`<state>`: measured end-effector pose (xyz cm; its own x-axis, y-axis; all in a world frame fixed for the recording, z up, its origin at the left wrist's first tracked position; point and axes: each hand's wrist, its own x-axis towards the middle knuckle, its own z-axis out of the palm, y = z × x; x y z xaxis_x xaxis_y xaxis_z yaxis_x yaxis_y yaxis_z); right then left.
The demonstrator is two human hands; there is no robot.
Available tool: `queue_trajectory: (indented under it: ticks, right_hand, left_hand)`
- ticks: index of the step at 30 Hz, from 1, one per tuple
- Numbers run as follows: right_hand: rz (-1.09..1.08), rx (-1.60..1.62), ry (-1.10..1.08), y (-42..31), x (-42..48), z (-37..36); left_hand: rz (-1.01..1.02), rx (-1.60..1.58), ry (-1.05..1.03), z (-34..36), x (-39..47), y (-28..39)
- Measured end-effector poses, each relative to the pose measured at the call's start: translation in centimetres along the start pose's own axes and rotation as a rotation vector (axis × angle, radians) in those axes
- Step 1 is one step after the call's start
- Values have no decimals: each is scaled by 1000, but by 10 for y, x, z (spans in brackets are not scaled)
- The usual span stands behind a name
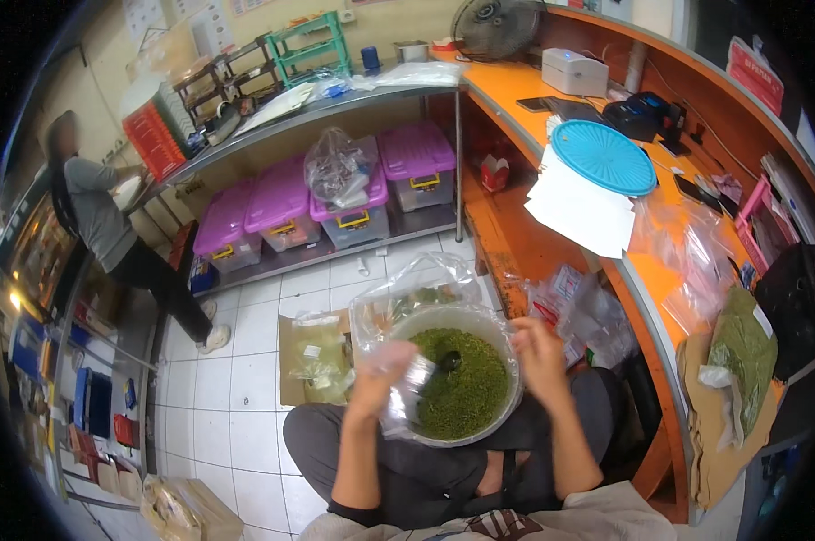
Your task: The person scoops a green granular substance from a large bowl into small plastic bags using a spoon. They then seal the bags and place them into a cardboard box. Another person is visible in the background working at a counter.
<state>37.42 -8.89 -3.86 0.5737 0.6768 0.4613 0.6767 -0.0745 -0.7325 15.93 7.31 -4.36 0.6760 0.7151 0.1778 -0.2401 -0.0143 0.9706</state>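
On my lap sits a round translucent plastic tub [512, 406] filled with loose green flakes [461, 399]. A dark scoop or spoon [449, 362] rests in the flakes. My left hand [384, 372], blurred, grips a small clear plastic bag [411, 385] over the tub's left side. My right hand [539, 351] is at the tub's right rim with its fingers bent; whether it pinches anything there is unclear. Just beyond the tub lies a large clear plastic bag [414, 277] with some green material inside.
A cardboard box [289, 379] with filled clear packets stands on the tiled floor [211, 433]. At right, the orange counter [658, 284] bears a blue lid [603, 157] and a bag of green material [742, 358]. Purple-lidded bins [279, 203] line the low shelf. Another person [103, 209] stands left.
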Motion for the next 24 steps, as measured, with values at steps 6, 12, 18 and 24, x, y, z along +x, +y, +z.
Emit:
queue_trajectory:
  ticks: [6,12,18,24]
  right_hand:
    - [671,-752,-121,125,-53,-93]
    - [890,-561,-216,203,-84,-123]
    - [1080,-916,-533,177,-39,-86]
    - [955,-1063,-732,173,-23,-58]
  left_hand:
    - [-114,-264,519,-94,20,-10]
    - [-194,-535,376,-194,-8,-91]
    - [-178,-381,609,-148,4,-59]
    - [-101,-168,556,-131,11,-62]
